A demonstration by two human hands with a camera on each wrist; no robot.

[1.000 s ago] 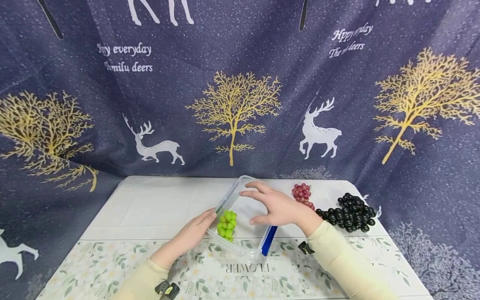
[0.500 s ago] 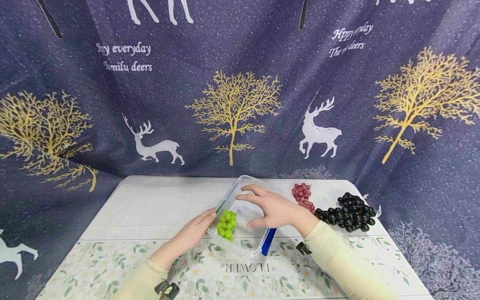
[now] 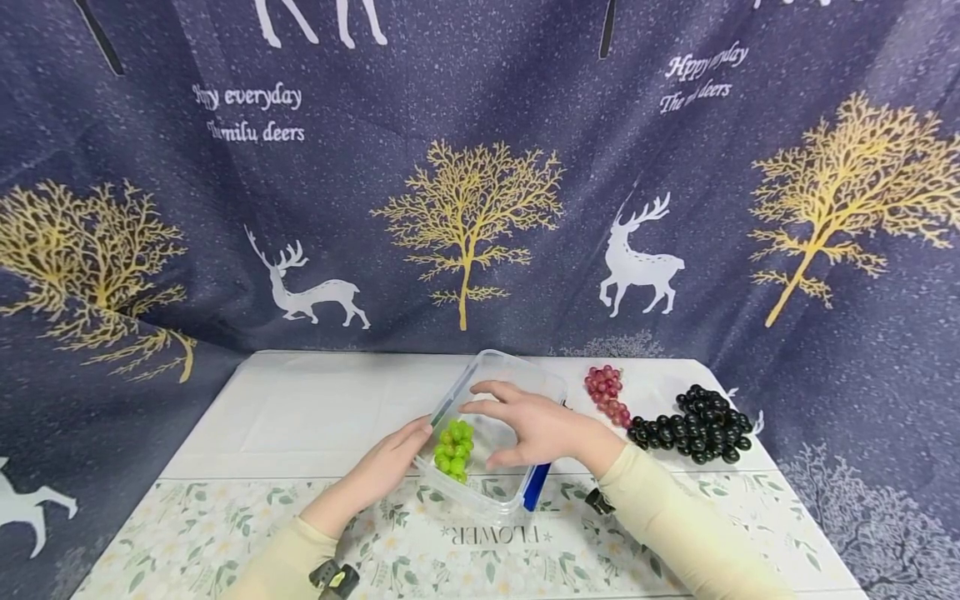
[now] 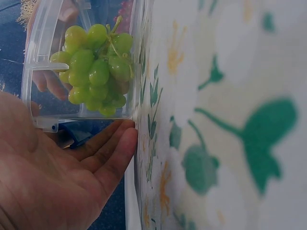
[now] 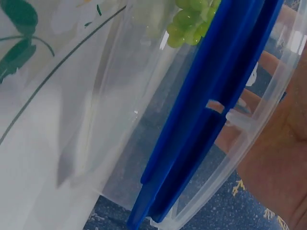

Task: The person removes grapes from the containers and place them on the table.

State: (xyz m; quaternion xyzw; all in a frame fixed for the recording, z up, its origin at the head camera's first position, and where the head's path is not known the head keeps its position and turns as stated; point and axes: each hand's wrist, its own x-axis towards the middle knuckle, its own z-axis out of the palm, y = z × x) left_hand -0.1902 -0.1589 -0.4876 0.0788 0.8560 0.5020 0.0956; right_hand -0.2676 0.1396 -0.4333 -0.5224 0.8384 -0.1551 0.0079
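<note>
A clear plastic food container [image 3: 476, 498] stands askew on the table, with a bunch of green grapes [image 3: 453, 450] lying at its left end. My left hand [image 3: 384, 468] rests against the container's left side, fingers fairly straight; the left wrist view shows the fingertips low at the wall, beside the grapes [image 4: 96, 72]. Over the container's opening, my right hand [image 3: 536, 429] hovers with spread, slightly bent fingers and nothing between them. On the right side a blue locking flap [image 5: 201, 115] hangs down, and the right hand shows behind it through the clear wall.
To the right lie a bunch of red grapes [image 3: 606, 392] and a larger bunch of black grapes [image 3: 701, 427]. A flower-printed mat [image 3: 247, 533] covers the front of the white table [image 3: 322, 408]. A dark curtain with deer [image 3: 315, 304] hangs right behind it.
My right hand has moved left and slightly toward me over the container, nearer the green grapes. The left hand, container and grapes have stayed put.
</note>
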